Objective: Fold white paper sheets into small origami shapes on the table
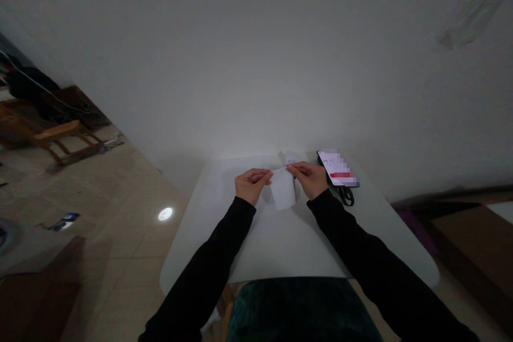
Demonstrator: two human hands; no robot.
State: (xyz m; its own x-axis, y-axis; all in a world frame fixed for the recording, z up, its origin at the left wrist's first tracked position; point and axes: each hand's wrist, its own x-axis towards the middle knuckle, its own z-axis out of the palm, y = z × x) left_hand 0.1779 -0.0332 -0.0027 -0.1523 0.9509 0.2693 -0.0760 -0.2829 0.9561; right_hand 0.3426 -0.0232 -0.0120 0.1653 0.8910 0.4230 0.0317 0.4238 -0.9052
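Note:
Between my two hands hangs a small white sheet of paper [284, 189], slightly curved, above the table. My left hand [252, 184] pinches its upper left corner between thumb and fingers. At the upper right corner my right hand [310, 177] pinches it in the same way. Behind the right fingertips lies another small whitish piece [294, 157], partly hidden; I cannot make out what it is. A phone [339, 168] with a lit screen sits just right of my right hand, its screen partly blurred. Below it is a black looped cable or strap [345, 196].
The white table [288, 256] stands against a pale wall [256, 64]. A dark green seat [300, 310] is at its near edge. On the left are a wooden chair [64, 131] and a bright light spot [165, 214] on the tiled floor. Brown boxes [473, 235] stand on the right.

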